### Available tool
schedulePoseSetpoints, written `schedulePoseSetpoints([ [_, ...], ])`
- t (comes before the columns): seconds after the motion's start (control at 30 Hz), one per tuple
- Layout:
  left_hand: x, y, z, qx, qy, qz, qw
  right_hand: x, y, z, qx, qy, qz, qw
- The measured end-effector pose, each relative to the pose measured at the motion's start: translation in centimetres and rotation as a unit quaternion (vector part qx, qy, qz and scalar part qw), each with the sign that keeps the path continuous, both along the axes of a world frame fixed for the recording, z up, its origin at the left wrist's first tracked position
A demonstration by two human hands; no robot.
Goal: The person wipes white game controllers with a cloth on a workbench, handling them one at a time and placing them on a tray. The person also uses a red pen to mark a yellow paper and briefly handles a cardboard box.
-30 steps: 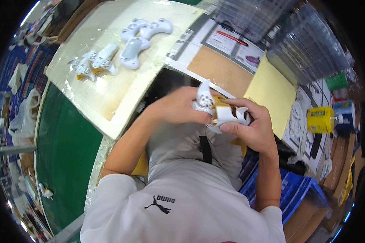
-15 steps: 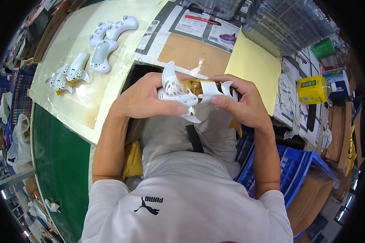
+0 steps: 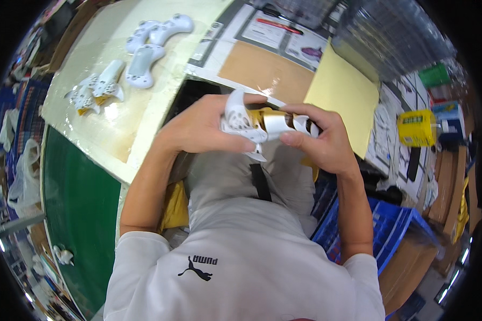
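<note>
Above my lap, both hands hold a white-and-gold toy shark [image 3: 276, 125] made of jointed sections. My left hand [image 3: 203, 124] is closed round its finned front, thumb along the near side and fingers behind. The curved white top fin stands up beside those fingers. My right hand [image 3: 329, 140] grips the banded rear sections between thumb and fingers. Under the right hand a bit of the gold tail [image 3: 309, 165] shows. The toy's far side is hidden, and it is slightly blurred.
On the pale table at left lie white game-style controllers [image 3: 140, 67] and similar white-and-gold toys [image 3: 83, 98]. To the right are yellow paper [image 3: 345, 99], clear plastic trays [image 3: 388, 43], a yellow bottle [image 3: 415, 128] and a blue crate [image 3: 380, 224]. A red pen [image 3: 279, 25] lies at the back.
The whole view has shifted slightly. The toy shark's rear sections have turned a little in my right hand, and less of the gold tail shows. Both hands keep their hold.
</note>
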State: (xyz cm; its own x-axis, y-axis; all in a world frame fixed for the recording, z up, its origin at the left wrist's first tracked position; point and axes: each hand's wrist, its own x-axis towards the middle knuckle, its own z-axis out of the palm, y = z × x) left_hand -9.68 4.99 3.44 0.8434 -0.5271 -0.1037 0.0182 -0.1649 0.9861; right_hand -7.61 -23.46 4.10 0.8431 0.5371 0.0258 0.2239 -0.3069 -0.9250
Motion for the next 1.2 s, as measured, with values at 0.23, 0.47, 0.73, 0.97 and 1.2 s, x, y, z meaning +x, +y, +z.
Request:
schedulePoseSetpoints([
  [0.23, -2.7, 2.7, 1.1, -0.061, -0.128, 0.130, 0.981, 0.1, 0.2, -1.1, 0.304, 0.165, -0.077, 0.935],
  [0.47, -7.4, 11.4, 6.7, 0.001, -0.135, 0.426, 0.895, -0.8, 0.1, -3.3, 0.232, 0.120, -0.106, 0.960],
  [0.73, 0.0, 18.1, 7.5, 0.111, -0.072, 0.468, 0.874, -3.8, 3.2, -6.5, 0.173, 0.192, -0.062, 0.964],
  [0.97, 14.6, 23.4, 6.8, 0.056, -0.071, 0.511, 0.855, -5.4, 1.9, -9.0, 0.101, 0.198, -0.121, 0.967],
  [1.2, 17.0, 28.4, 4.0, 0.230, -0.008, 0.490, 0.841, -6.4, 0.6, -12.5, 0.037, 0.261, -0.188, 0.946],
])
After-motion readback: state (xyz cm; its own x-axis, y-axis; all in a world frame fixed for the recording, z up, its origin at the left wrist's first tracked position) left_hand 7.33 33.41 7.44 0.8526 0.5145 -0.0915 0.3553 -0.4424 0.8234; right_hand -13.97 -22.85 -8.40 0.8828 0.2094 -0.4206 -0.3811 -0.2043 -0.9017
